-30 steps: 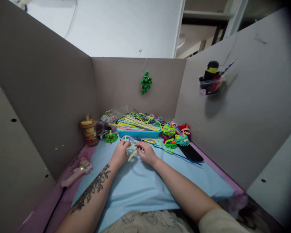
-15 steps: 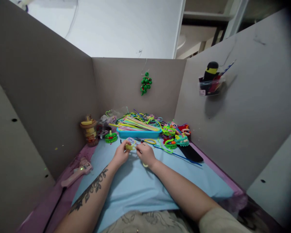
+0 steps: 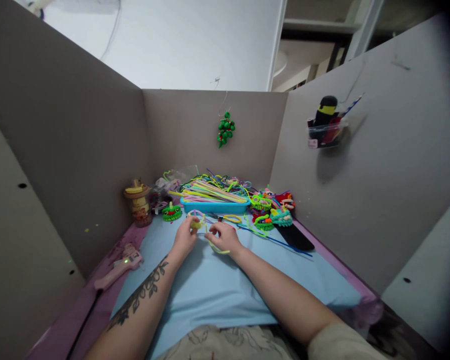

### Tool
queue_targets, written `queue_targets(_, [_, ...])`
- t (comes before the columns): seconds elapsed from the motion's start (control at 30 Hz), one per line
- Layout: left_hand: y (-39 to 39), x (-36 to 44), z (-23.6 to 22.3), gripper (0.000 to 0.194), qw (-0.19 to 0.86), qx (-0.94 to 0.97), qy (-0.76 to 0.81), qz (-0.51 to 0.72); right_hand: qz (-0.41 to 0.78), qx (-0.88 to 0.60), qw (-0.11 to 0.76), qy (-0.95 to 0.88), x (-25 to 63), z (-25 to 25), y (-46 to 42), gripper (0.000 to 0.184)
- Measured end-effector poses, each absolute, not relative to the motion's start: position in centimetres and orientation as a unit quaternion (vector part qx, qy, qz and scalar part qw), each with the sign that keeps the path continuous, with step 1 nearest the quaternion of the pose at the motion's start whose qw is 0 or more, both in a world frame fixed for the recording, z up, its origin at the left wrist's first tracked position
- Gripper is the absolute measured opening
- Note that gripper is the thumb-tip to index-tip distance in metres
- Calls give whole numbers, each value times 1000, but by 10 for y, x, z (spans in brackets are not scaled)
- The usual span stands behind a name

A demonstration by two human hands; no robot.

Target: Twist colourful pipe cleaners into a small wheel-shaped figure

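Note:
Over the far middle of the blue cloth, my left hand (image 3: 185, 234) pinches a small ring-like piece (image 3: 198, 223) bent from yellow and purple pipe cleaners. My right hand (image 3: 222, 236), just to its right, has its thumb and fingers closed on a pale yellow pipe cleaner (image 3: 219, 251). The loose tail of that pipe cleaner curves below the hand toward the wrist. Whether its other end joins the ring I cannot tell. Beyond my right hand lie scissors (image 3: 232, 218) with yellow handles.
Behind my hands stands a blue tray (image 3: 213, 206) heaped with pipe cleaners. Finished fuzzy heads (image 3: 280, 217) sit at the right beside a black flat object (image 3: 298, 237); a green head (image 3: 171, 212) sits at the left. A pink glue gun (image 3: 120, 268) and a cup (image 3: 138, 206) line the left edge.
My hands have moved slightly apart, the left one shifting left with the ring. More of the pale yellow tail now shows below my right hand.

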State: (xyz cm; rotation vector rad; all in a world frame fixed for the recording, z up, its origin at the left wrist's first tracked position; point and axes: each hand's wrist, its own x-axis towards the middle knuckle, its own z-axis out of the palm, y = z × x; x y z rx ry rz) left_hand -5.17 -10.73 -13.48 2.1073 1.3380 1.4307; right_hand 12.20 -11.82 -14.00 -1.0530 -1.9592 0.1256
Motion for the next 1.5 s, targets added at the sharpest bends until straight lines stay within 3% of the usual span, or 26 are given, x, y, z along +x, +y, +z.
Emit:
queue_targets(0.13, [-106, -53, -132, 28, 166, 684, 466, 536, 149, -443, 420, -778, 116, -147, -116, 29])
queue_targets(0.3, [-104, -52, -132, 28, 264, 637, 456, 562, 210, -416, 464, -753, 112, -153, -113, 27])
queue_targets(0.43, [-105, -51, -131, 28, 283, 643, 442, 557, 176, -427, 503, -730, 113, -149, -115, 25])
queue_targets(0.6, [-112, -46, -130, 23, 253, 714, 400, 517, 97, -446, 499, -737, 116, -144, -116, 10])
queue_targets(1.07, [-115, -44, -134, 24, 317, 766, 350, 435, -33, -453, 459, -764, 118, -140, -124, 17])
queue_targets(1.27, [-113, -43, -137, 27, 276, 772, 371, 436, -18, -452, 464, -761, 119, -140, -121, 18])
queue_targets(1.5, [-115, -47, -136, 32, 95, 795, 423, 425, 23, -432, 413, -802, 122, -141, -119, 22])
